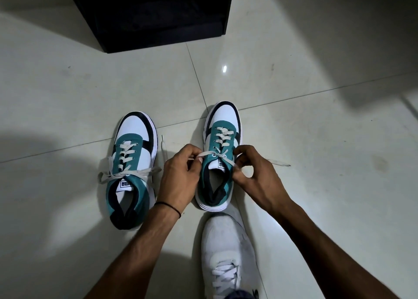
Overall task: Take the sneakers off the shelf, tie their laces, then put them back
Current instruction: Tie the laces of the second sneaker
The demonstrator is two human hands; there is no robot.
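Two white, teal and black sneakers stand side by side on the tiled floor, toes pointing away from me. The left sneaker (133, 162) has its laces tied in a bow. Over the right sneaker (220, 156), my left hand (181, 176) pinches the left lace end and my right hand (253, 174) pinches the right lace end. Both ends are pulled sideways across the tongue. One lace tip (280, 162) lies on the floor to the right, and the other lace tip (163, 144) lies between the sneakers.
A black shelf unit (158, 15) stands on the floor straight ahead, its dark opening facing me. My own foot in a white shoe (228, 253) rests just behind the right sneaker. Pale glossy floor tiles (316, 95) spread all around.
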